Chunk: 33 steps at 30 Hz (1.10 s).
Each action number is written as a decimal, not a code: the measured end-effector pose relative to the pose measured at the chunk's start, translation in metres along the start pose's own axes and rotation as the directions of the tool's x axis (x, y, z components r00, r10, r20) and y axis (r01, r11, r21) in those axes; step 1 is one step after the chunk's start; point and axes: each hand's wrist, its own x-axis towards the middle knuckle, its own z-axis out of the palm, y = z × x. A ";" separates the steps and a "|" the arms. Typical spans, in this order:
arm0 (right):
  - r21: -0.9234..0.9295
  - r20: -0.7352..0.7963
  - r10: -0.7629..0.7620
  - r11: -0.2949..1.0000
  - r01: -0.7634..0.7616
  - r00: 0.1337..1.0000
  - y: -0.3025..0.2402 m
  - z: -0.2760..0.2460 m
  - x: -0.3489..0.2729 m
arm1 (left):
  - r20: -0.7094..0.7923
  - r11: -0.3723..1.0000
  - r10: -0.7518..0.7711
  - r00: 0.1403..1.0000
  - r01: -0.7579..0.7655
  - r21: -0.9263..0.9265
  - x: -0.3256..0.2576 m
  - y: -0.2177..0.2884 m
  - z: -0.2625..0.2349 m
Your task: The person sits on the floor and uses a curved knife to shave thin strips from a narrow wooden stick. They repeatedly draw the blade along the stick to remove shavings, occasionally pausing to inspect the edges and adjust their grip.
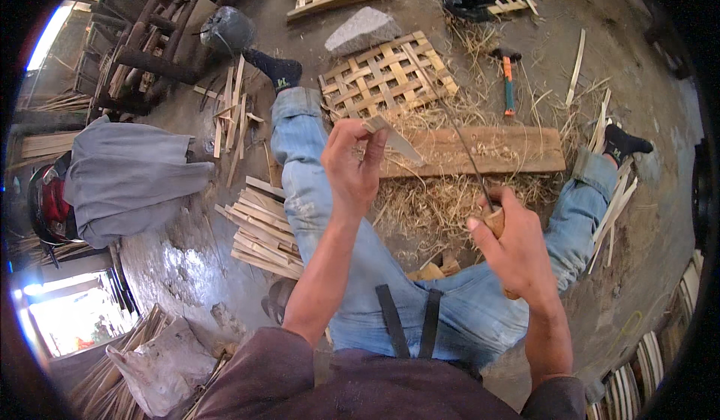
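Left hand [351,166] at frame centre pinches a thin pale bamboo strip [390,139], its long axis slanting down-right. Right hand [517,251], lower right, is closed around a wooden-handled knife [472,166], whose blade runs up-left toward the strip, above the brown plank [517,150].

Faded blue jeans [315,187], dark socks [279,69], maroon short-sleeved shirt [300,382]

Daylight pours in from the blown-out openings on my left, putting a pale glare on the wet-looking floor [187,262] beside my leg. The middle is evenly lit and sharp, with soft shadows. Toward the rim everything bends, dims and falls into a black, slightly blurred border.
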 end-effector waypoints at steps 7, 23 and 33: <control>0.034 0.105 -0.126 0.992 0.123 0.986 -0.015 0.017 -0.002 | 0.034 0.999 -0.023 0.999 0.022 0.036 -0.004 0.005 -0.003; 0.136 0.002 -0.177 0.975 0.175 0.984 -0.021 0.034 -0.023 | 0.022 0.991 -0.092 0.996 0.093 -0.101 -0.003 -0.002 -0.006; 0.103 0.065 -0.128 0.987 0.121 0.990 -0.012 0.041 -0.009 | 0.015 0.989 -0.125 0.992 0.126 -0.071 -0.004 -0.002 -0.002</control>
